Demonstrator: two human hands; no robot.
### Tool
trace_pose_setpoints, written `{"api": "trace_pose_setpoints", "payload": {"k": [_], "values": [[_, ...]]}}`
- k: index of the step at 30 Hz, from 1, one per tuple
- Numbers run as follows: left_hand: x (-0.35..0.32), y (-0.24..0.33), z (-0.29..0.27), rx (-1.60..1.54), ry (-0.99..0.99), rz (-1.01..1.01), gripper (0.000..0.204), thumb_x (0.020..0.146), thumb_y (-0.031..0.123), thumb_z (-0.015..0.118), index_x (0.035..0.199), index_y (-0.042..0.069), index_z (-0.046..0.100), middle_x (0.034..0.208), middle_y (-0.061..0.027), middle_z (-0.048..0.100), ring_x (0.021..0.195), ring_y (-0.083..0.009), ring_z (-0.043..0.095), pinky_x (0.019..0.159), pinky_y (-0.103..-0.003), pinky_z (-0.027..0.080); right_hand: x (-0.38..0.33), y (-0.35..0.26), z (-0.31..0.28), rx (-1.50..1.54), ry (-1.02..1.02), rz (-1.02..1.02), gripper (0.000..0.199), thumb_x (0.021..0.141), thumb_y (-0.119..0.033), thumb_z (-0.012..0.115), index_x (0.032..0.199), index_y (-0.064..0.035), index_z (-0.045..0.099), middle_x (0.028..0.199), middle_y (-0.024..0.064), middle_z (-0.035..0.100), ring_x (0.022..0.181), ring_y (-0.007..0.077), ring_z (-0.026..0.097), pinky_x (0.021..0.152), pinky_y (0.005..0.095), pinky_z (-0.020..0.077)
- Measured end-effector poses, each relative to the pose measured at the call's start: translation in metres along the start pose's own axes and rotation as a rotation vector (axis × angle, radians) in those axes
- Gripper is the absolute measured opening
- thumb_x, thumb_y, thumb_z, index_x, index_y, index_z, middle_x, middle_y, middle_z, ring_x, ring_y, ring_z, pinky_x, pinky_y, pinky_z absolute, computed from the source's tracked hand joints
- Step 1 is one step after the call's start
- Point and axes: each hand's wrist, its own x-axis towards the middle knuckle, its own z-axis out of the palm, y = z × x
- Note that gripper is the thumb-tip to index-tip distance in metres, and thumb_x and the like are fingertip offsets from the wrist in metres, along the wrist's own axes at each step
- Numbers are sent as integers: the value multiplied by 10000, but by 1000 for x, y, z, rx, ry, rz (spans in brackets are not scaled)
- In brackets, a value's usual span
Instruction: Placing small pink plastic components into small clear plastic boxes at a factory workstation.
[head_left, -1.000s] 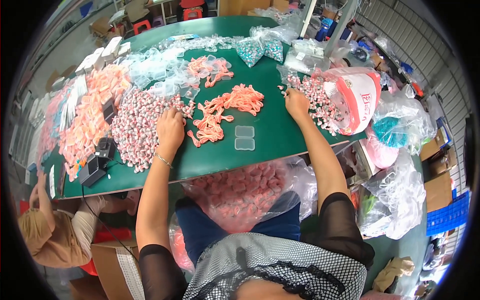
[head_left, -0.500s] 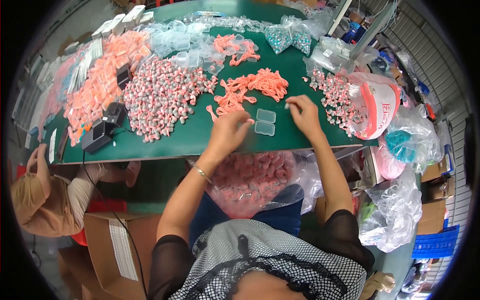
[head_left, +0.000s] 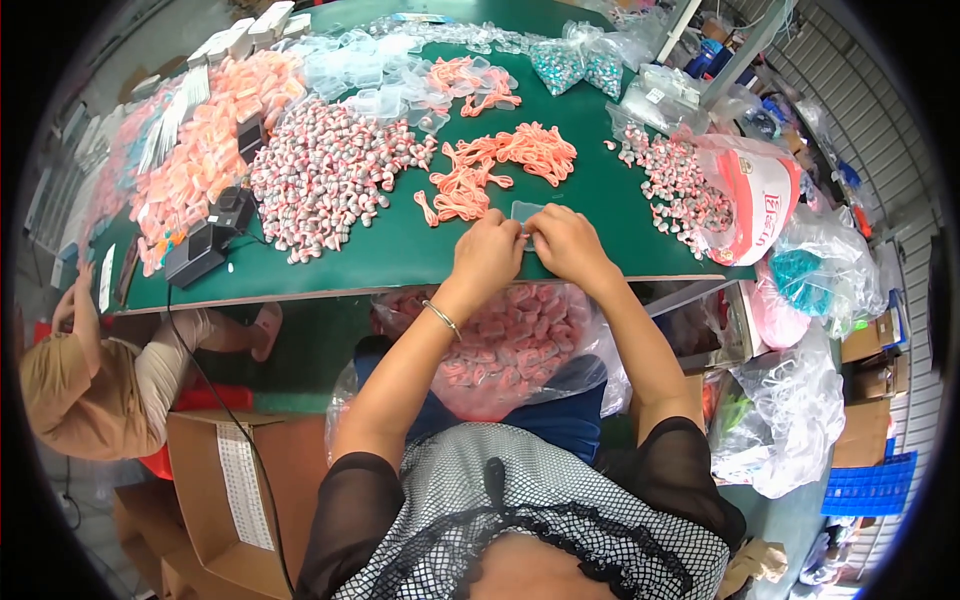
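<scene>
Clear plastic is showing between both hands: the left hand (head_left: 487, 256) and right hand (head_left: 566, 243) are pinching a small clear box (head_left: 524, 211) with closed fingers at the near edge of the green table (head_left: 400, 255). Orange loops (head_left: 500, 165) are lying just behind it, and a pile of small red and white pieces (head_left: 325, 175) is sitting to the left.

A green-topped table (head_left: 380, 250) with a pale wooden edge fills the middle. Brown cardboard boxes (head_left: 225, 480) stand on the floor at lower left, more cartons (head_left: 875, 355) and a blue crate (head_left: 868, 485) at right. Even daylight falls across everything.
</scene>
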Motion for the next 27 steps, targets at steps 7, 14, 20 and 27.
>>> {"api": "trace_pose_setpoints", "payload": {"k": [7, 14, 20, 27], "values": [[-3, -2, -11, 14, -31, 31, 386, 806, 210, 716, 1143, 56, 607, 938, -139, 586, 884, -351, 628, 736, -456, 518, 3, -9, -16, 164, -112, 132, 154, 796, -51, 578, 936, -67, 639, 898, 109, 618, 886, 312, 616, 762, 433, 499], [5, -5, -12, 102, -147, 44, 408, 795, 230, 736, 1137, 55, 599, 966, -137, 597, 906, -340, 630, 747, -448, 514, 18, 13, -13, 305, -109, 215, 218, 787, -13, 532, 969, -50, 646, 927, 120, 673, 894, 311, 651, 780, 413, 518], [-3, -8, -13, 61, -103, 61, 396, 777, 245, 761, 1094, 51, 624, 924, -125, 605, 906, -328, 626, 760, -433, 507, 59, 25, 22, 147, 15, 133, 178, 826, -120, 674, 995, -66, 667, 928, 113, 669, 889, 306, 657, 772, 415, 522], [-7, -16, -7, -57, -32, 86, 435, 723, 245, 810, 1082, 55, 654, 884, -102, 606, 881, -307, 623, 752, -424, 500, 78, 31, 50, 0, 23, 192, 145, 807, -150, 714, 928, -70, 713, 912, 109, 673, 888, 300, 653, 771, 416, 514]]}}
